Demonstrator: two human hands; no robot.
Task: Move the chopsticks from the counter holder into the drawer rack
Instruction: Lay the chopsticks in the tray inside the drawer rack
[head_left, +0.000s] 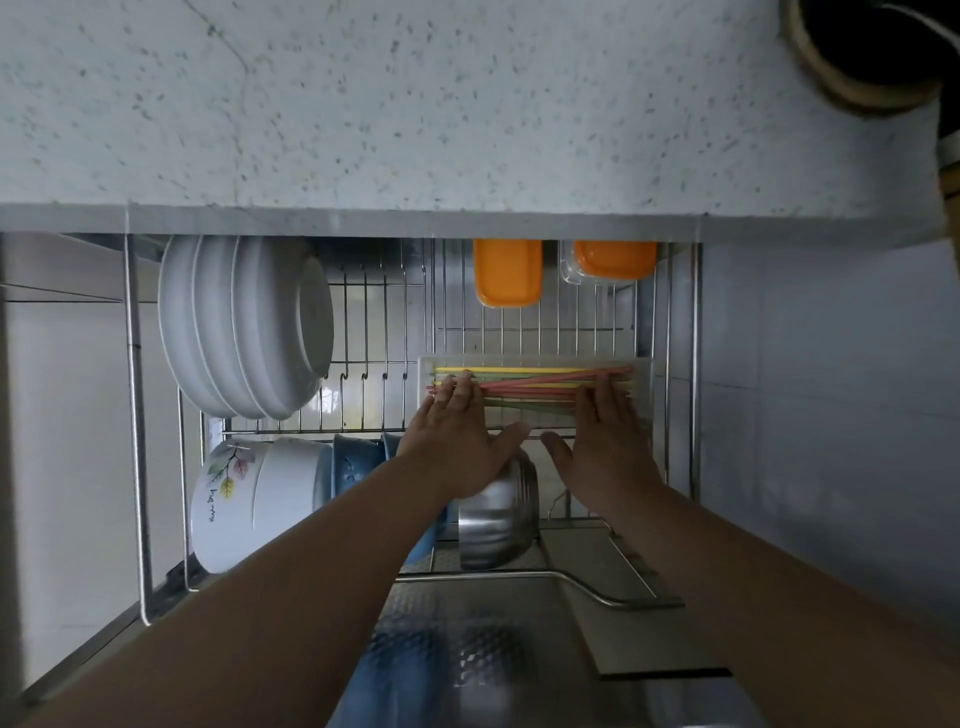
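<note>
Several coloured chopsticks (530, 385), yellow, pink and green, lie flat in a clear plastic tray (644, 366) on the wire drawer rack (519, 322). My left hand (457, 441) rests with flat fingers on the left ends of the chopsticks. Over their right ends lies my right hand (602, 441), fingers also flat and spread. Neither hand grips anything. The counter holder is a dark round container (852, 57) at the counter's top right corner, partly cut off by the frame.
White plates (244, 327) stand in the rack's left side. Two orange-lidded boxes (508, 273) sit at the back. White bowls (249, 499), blue bowls (358, 462) and a steel bowl (498, 519) stand near the front. The speckled counter (415, 104) overhangs the drawer.
</note>
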